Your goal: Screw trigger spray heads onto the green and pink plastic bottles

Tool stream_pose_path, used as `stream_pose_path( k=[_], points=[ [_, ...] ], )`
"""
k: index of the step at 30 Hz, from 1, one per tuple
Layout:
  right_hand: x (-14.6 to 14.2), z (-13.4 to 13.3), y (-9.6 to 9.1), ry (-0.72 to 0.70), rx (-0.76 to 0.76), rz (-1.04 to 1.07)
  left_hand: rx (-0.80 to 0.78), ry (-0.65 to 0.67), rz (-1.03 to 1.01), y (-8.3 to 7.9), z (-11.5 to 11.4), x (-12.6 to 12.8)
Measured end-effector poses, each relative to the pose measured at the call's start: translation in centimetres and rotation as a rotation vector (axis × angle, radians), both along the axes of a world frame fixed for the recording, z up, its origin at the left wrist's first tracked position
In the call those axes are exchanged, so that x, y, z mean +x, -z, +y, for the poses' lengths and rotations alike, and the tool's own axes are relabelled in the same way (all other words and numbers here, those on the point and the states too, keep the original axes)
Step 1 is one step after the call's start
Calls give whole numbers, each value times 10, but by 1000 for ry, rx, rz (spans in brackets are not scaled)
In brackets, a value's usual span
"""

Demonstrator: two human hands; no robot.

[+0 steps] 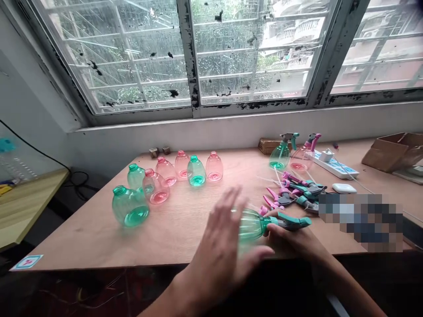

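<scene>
A green spray bottle [251, 224] lies tilted on its side in the air near the table's front edge, a teal and grey trigger head [292, 221] at its neck. My right hand [289, 237] is closed around the neck, just below the trigger. Beside the bottle's base is my left hand [221, 242], its fingers stretched out and slightly blurred; whether the palm touches the bottle is hard to tell. To the left stand several bottles without heads, among them a green bottle [130, 209] and a pink bottle [214, 167]. A pile of pink and teal trigger heads [294, 191] lies behind my right hand.
At the back right stand a green spray bottle [280, 154] and a pink spray bottle [302, 157], both with heads. A white power strip [335, 165], a white case [344, 188] and a cardboard box [391, 152] lie farther right. A window [194, 57] rises behind the wooden table [89, 242].
</scene>
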State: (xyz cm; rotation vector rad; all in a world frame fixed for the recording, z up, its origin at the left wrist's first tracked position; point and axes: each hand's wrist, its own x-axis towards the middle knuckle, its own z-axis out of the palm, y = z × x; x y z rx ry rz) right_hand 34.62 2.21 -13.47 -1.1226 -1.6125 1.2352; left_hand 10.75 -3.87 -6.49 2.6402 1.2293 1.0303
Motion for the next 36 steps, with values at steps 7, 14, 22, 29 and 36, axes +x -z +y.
stream_pose_path(
  k=[7,14,22,29,36],
  points=[
    [-2,-1,-1,-56,48,-38,-495,-203,-214,69,28,-36],
    [-4,3,3,-97,-90,167,-638,-93,-364,54,29,-39],
    [-1,5,5,-169,-74,199,-807,-76,-488,55,30,-44],
    [-2,7,9,-156,-93,241,-772,12,-500,50,29,-44],
    [-3,8,12,-192,-132,280,-823,66,-505,55,26,-48]
  ],
)
